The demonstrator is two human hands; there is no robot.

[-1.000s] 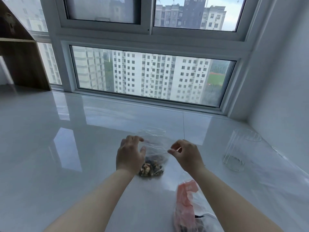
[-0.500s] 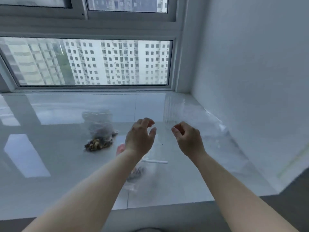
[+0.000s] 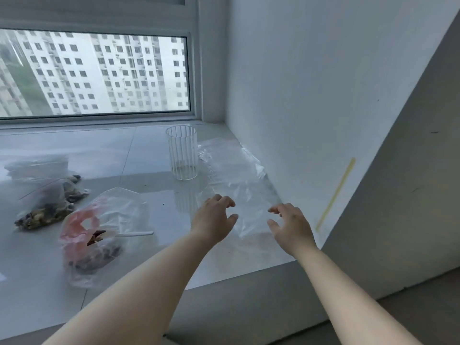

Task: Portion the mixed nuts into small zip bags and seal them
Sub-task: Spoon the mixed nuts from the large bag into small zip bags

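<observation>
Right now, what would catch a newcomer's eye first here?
Two bare hands, the left hand and right hand, reach with loose fingers over clear plastic bags by the wall. A ribbed clear cup stands behind them, and bags of nuts lie at far left.

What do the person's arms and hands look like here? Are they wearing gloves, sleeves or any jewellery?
Both forearms are bare right up to the bottom edge of the picture, with no sleeves in sight. The left hand and right hand wear no gloves. No rings, watch or bracelet show on the fingers or wrists. The nails look short and unpainted, though the picture is slightly blurred.
</observation>
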